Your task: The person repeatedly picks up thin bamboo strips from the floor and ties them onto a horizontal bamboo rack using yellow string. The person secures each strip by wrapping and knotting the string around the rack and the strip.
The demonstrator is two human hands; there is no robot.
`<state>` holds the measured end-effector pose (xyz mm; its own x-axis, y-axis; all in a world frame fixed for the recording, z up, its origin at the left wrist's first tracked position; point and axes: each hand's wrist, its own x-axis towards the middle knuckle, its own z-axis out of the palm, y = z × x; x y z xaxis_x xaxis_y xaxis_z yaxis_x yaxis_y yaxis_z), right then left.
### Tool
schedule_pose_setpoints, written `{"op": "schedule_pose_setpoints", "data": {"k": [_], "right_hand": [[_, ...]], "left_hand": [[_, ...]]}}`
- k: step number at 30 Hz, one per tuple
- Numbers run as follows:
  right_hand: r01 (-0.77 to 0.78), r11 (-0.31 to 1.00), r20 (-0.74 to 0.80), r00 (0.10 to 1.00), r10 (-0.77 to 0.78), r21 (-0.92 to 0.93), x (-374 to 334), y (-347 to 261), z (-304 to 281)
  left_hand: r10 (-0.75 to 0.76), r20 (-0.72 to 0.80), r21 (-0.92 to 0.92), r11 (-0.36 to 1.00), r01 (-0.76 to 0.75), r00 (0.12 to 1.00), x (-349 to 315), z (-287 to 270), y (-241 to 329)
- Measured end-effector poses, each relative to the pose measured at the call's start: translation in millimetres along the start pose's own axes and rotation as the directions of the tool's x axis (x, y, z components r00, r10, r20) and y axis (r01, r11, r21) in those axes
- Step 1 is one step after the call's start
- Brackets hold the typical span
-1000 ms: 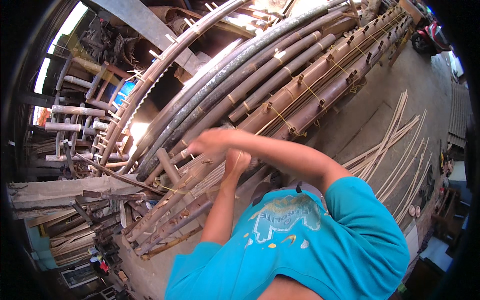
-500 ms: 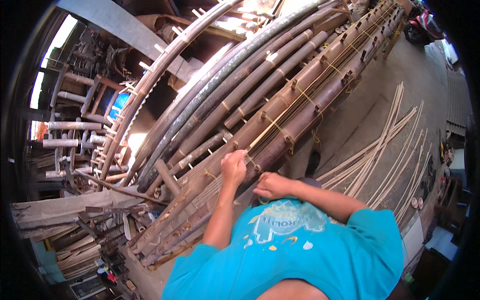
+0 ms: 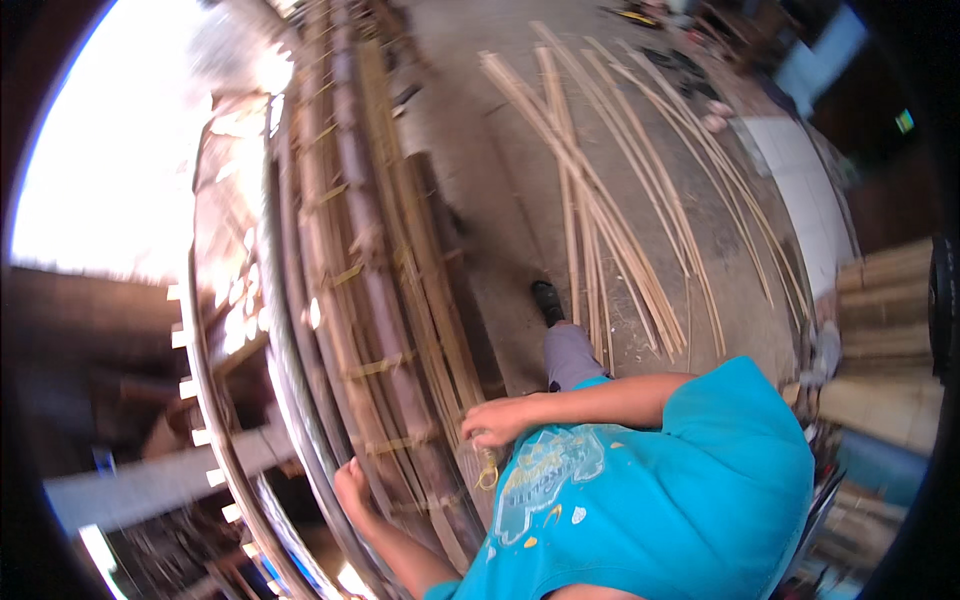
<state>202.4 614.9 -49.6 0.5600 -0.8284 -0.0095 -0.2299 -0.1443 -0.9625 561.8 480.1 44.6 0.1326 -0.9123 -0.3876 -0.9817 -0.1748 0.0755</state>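
Observation:
Long brown bamboo poles lie side by side in a bundle, with yellow ties across them at intervals. My left hand is at the bundle's left side near its close end, fingers curled in against the bamboo; what they hold is hidden. Over the right edge of the bundle, my right hand is closed, knuckles up. A yellow tie strip hangs in a loop just under its fingers and appears to be held there. The picture is somewhat blurred.
Loose pale bamboo strips are spread over the concrete floor to the right. A curved pole with short pegs runs along the left. My foot in a dark sandal stands beside the bundle. Split bamboo panels stand far right.
My view has swung to the right, so the bundle now runs nearly straight ahead. My hands, close together before, are now apart on either side of it.

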Motion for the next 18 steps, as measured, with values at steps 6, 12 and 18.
{"op": "schedule_pose_setpoints", "data": {"k": [6,12,18], "right_hand": [[-0.378,0.922,-0.4,0.834,0.38,0.086,-90.3,141.8,-161.7],[-0.503,0.76,-0.577,0.501,0.645,0.412,-126.5,391.3,-272.1],[-0.739,0.365,-0.449,0.096,0.889,0.566,-168.6,593.0,-420.7]], "left_hand": [[0.435,-0.278,-0.449,0.729,-0.516,0.856,23.9,-33.5,281.9],[0.752,0.107,-0.458,0.618,-0.639,0.65,43.2,71.1,604.9],[0.768,0.547,-0.356,0.572,-0.739,0.331,91.7,351.3,703.6]]}}
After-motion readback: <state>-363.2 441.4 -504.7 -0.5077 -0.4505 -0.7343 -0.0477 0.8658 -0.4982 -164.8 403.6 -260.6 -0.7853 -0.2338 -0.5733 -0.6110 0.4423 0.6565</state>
